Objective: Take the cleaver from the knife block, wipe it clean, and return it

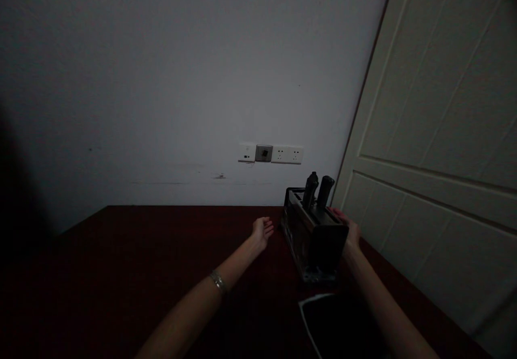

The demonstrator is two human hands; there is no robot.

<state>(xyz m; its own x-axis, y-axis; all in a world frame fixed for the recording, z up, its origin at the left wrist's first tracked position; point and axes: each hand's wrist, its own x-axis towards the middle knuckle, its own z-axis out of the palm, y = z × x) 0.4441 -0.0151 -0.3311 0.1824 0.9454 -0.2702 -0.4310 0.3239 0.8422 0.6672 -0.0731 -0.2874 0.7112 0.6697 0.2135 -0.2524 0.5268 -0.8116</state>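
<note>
a flat, black, pale-edged sheet [339, 324] lay below the right hand [352, 235], grip unclear; between it and the loosely open left hand [262, 230], a boxy black slotted holder [328, 251] had two rod-like black handles [310, 191] seated, anything left untellable

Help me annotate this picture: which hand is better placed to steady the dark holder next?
The right hand, probably: it is beside the dark holder, partly hidden behind it. The left hand is apart, across a visible gap.
</note>
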